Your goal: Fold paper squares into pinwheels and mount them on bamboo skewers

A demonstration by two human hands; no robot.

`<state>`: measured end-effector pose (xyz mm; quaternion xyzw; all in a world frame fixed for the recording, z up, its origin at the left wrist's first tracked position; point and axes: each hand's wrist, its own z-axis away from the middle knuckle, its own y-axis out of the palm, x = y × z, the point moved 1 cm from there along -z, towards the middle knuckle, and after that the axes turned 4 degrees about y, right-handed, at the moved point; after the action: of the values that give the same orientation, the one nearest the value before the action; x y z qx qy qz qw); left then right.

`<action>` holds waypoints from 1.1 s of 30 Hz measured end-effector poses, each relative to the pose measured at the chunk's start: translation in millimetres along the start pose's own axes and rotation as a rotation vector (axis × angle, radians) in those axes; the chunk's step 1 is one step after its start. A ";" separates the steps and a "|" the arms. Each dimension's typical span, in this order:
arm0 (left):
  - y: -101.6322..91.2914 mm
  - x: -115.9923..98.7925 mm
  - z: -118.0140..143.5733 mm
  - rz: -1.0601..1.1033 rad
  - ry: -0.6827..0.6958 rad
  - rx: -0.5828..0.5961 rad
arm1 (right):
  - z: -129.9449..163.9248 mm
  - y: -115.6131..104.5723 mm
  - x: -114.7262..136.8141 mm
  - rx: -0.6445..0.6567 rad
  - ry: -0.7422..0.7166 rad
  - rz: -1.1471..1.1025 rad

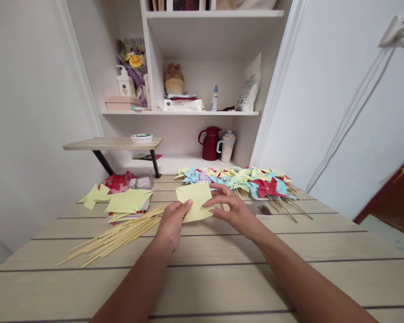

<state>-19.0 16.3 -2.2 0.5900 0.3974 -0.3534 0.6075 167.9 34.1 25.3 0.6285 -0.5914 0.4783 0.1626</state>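
A pale yellow paper square (195,199) with slits at its corners is raised over the table in front of me. My left hand (173,220) pinches its lower left side, thumb on top and fingers behind. At the right edge of the paper is my right hand (230,208), its fingers apart and curved. The forefinger overlaps the sheet; whether it touches is hard to tell. Thin wooden sticks (121,235) lie in a loose bundle left of my left hand. Beyond them rests a stack of coloured paper with a yellow sheet (129,202) on top.
Many finished paper pinwheels (235,179) on sticks lie heaped at the back right. A small clear box (261,210) sits beside my right wrist. Red paper pieces (119,180) and a clear container (140,182) are at the back left, near a small raised shelf (112,143).
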 end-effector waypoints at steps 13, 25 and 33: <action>2.5 9.3 3.4 -0.184 0.057 0.061 | 0.6 9.3 -3.1 -0.093 0.171 0.169; 6.5 5.6 6.9 -0.221 0.059 0.054 | -0.6 9.1 -0.3 -0.148 0.137 0.214; 11.4 4.2 10.1 -0.189 0.051 0.046 | -0.2 9.1 2.4 -0.166 0.135 0.223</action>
<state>-6.3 7.0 -1.1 0.5725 0.4584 -0.4030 0.5475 159.2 30.5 24.0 0.5097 -0.6828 0.4841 0.1992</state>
